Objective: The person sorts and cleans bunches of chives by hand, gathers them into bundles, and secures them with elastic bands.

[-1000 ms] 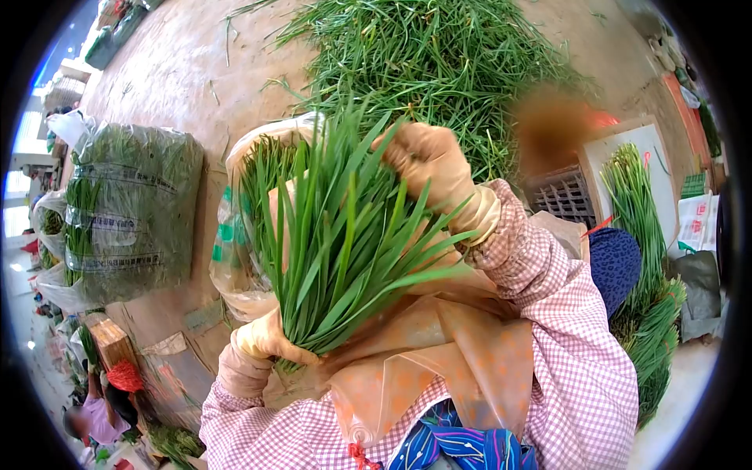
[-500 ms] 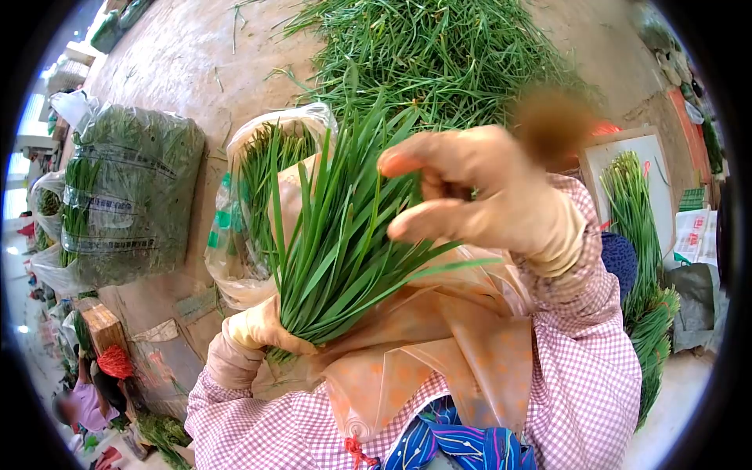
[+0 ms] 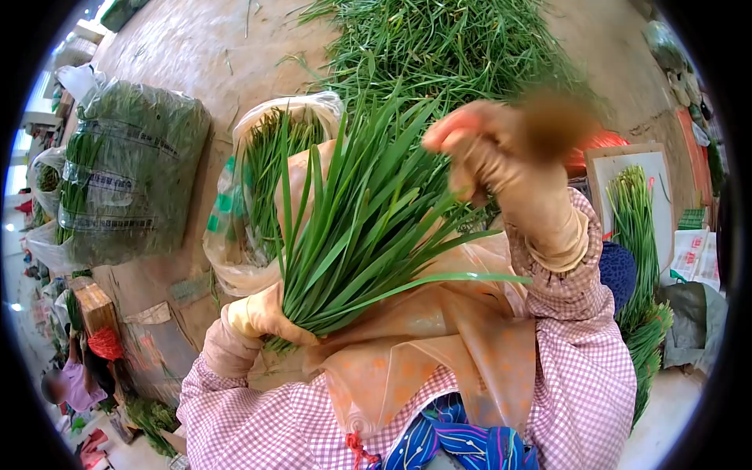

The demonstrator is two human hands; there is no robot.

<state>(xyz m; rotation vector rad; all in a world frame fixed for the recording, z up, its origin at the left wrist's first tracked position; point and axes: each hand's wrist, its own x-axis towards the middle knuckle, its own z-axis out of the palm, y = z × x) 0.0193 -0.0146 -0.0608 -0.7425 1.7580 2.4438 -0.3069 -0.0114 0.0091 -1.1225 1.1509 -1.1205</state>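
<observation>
My left hand (image 3: 270, 317), in a pale glove, is wrapped round the lower end of a bunch of garlic chives (image 3: 345, 243). The long flat leaves fan out up and to the right, above my lap. To the right of the leaf tips, my right hand (image 3: 509, 164) is raised, gloved, with orange-red fingertips. Its fingers are curled together, and I cannot make out whether anything is between them. A brown blur covers part of its back. Beyond both hands lies a large loose heap of chives (image 3: 446, 55).
An open plastic bag of chives (image 3: 290, 102) stands behind the bunch. Wrapped chive bundles (image 3: 149, 172) sit at left. More chives (image 3: 634, 211) lie at right on a white board (image 3: 658, 172). An orange-patterned plastic apron (image 3: 439, 360) covers my lap. Another person (image 3: 82, 384) is at far left.
My right hand has turned and moved slightly up and right, its spread fingers now curled in. My left hand still grips the chives in nearly the same place.
</observation>
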